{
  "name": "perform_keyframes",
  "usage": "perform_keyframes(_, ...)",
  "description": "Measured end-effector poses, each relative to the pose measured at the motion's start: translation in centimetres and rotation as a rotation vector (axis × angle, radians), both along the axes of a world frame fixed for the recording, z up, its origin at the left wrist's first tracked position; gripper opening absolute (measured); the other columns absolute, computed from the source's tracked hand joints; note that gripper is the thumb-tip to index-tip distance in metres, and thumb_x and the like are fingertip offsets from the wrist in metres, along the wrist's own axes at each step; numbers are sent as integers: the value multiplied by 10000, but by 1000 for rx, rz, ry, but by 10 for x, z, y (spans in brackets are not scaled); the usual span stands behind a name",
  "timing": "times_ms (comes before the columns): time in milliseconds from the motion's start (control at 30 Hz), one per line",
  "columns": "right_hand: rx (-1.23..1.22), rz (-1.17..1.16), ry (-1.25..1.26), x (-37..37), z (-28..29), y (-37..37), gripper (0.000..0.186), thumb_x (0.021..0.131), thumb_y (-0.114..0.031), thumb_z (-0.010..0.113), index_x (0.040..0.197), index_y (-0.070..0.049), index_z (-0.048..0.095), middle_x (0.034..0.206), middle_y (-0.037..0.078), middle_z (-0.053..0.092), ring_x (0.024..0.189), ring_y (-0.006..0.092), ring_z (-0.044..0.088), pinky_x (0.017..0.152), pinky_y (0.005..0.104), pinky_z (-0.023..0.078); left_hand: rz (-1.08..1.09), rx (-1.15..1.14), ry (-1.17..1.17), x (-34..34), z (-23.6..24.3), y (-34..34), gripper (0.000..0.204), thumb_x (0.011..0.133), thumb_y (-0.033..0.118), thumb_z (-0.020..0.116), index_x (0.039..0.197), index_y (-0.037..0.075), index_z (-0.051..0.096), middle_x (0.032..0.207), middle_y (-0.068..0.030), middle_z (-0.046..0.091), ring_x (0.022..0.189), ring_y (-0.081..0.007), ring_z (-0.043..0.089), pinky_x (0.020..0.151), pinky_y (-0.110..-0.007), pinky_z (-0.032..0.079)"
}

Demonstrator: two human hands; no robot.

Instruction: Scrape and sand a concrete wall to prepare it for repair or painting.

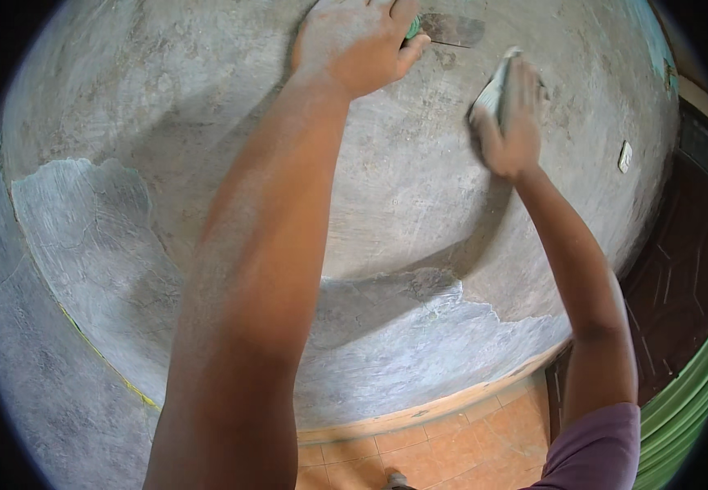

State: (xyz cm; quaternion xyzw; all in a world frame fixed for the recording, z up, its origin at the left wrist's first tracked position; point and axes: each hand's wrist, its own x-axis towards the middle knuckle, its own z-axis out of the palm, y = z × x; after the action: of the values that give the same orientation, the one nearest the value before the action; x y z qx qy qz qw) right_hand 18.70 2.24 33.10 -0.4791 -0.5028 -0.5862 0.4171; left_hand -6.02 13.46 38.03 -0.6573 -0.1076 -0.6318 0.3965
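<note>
Against the upper wall (403,188), my left hand (352,47) is closed round the green handle of a scraper (457,31). Its flat, dull metal blade points right, lying close to the grey plaster. The top of that hand is cut off by the frame's upper edge, and pale dust coats it and the forearm. To the right, my right hand (519,122), slightly blurred, presses a pale sheet (492,95), which looks like sandpaper, to the wall. The sheet's left edge shows beside the thumb; its remainder is hidden beneath the palm and fingers.
Lower down, bluish paint (403,359) with a ragged edge borders the bare plaster. A white switch (625,156) is fixed at the right. Beyond it stand a dark brown door (668,269) and a green curtain (688,400). Orange tiles (452,433) cover the floor below.
</note>
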Motion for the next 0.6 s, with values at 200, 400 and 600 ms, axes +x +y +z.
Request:
perform_keyframes(200,-542,-301,-721,32,49,-45,975,808,-575,560,1502,29,236,1547,256,251,1451,407,207,1180,494,146,-59,88,-9,3,2,2,484,914,423,538,1172,19,606,1268,-160,592,1204,-307,533,1039,-433,384)
perform_keyframes(400,7,-149,-29,42,36,-11,911,868,-531,536,1501,43,220,1550,250,252,1474,375,150,1192,442,111,-67,66,-10,6,1,0,486,910,424,542,1177,23,602,1254,-153,595,1190,-301,539,1027,-432,391)
perform_keyframes(600,-473,-204,-550,17,-26,-33,954,822,-620,514,1486,29,294,1544,210,300,1451,376,234,1176,532,133,-72,82,-7,-1,-2,4,456,901,417,553,1140,32,606,1234,-147,598,1168,-307,546,1011,-430,399)
